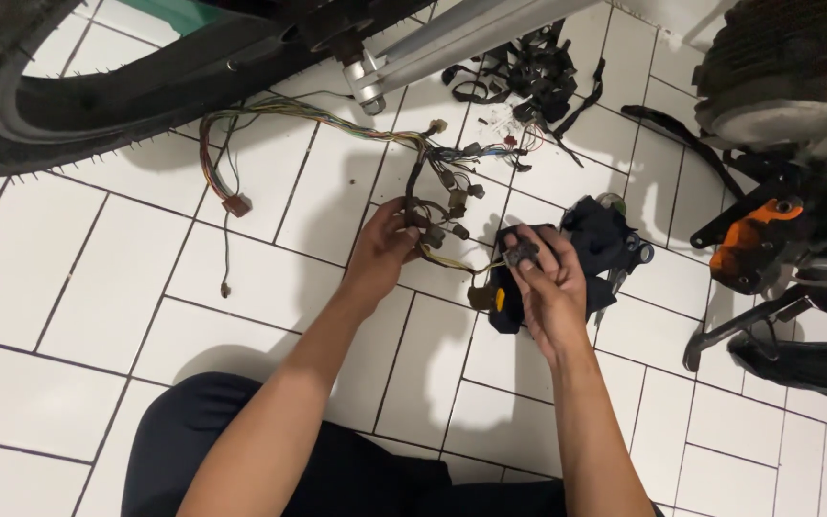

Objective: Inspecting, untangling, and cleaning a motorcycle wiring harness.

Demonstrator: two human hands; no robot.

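A multicoloured wiring harness (337,120) with several small connectors lies spread over the white tiled floor. My left hand (382,247) grips a bundle of its wires near a cluster of grey plugs (454,203). My right hand (549,282) pinches a small dark connector (521,252) at the end of a yellowish lead. Just behind that hand lies a dark blue cloth (597,239), with a black and yellow tool handle (495,299) by it.
A motorcycle tyre (11,124) and metal fork tube (452,43) cross the top left. Black straps and scraps (538,72) lie at top centre. Engine parts with an orange piece (753,239) stand on the right. My dark-clothed knee (203,431) is at the bottom.
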